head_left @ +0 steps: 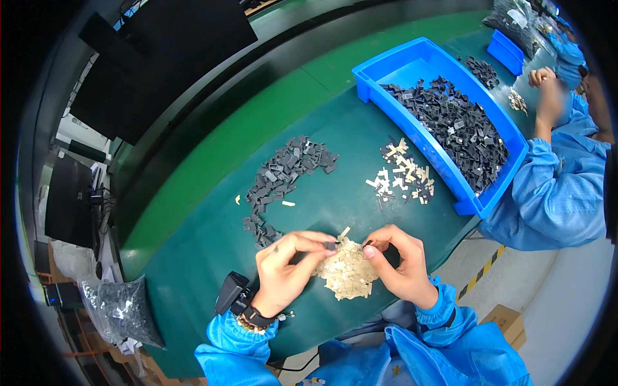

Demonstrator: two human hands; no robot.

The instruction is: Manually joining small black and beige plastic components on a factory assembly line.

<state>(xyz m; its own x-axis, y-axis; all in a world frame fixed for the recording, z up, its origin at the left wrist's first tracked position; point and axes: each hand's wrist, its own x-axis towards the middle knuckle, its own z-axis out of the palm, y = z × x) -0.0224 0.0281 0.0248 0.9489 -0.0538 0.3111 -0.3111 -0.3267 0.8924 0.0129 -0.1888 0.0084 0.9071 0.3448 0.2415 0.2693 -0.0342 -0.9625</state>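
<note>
My left hand (285, 265) pinches a small dark grey plastic piece (330, 246) between thumb and fingertips. Just to its right, my right hand (402, 262) is closed at the fingertips on a tiny dark bit, too small to name. Both hands are held over a heap of small cream-coloured pieces (348, 273) near the table's front edge. Ahead and left lies a curved pile of dark grey plastic pieces (286, 168). A looser scatter of cream, white and dark pieces (407, 170) lies ahead and right.
A large blue bin (412, 132) of dark pieces stands at the right on the green table (212, 257). Beyond it sits a co-worker in blue sleeves (547, 193), hands raised. A clear bag of dark pieces (129, 312) hangs by the left edge. Dark monitors (164, 58) stand far left.
</note>
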